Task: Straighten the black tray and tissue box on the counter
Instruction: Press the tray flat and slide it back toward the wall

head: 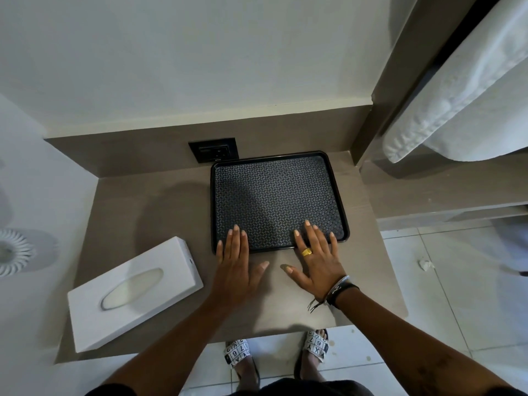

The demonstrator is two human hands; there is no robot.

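Note:
A black tray (274, 192) with a patterned floor lies at the back right of the grey counter (160, 212), its far edge near the wall. My left hand (237, 264) and my right hand (317, 258) lie flat with fingers spread, fingertips resting over the tray's near rim, palms on the counter. Neither hand holds anything. A white tissue box (134, 292) lies at the counter's front left, turned at an angle to the counter's edge, apart from both hands.
A black wall socket (213, 150) sits in the back panel just behind the tray's left corner. A white towel (463, 90) hangs at the upper right. Below the counter's front edge are tiled floor and my sandalled feet (274, 352).

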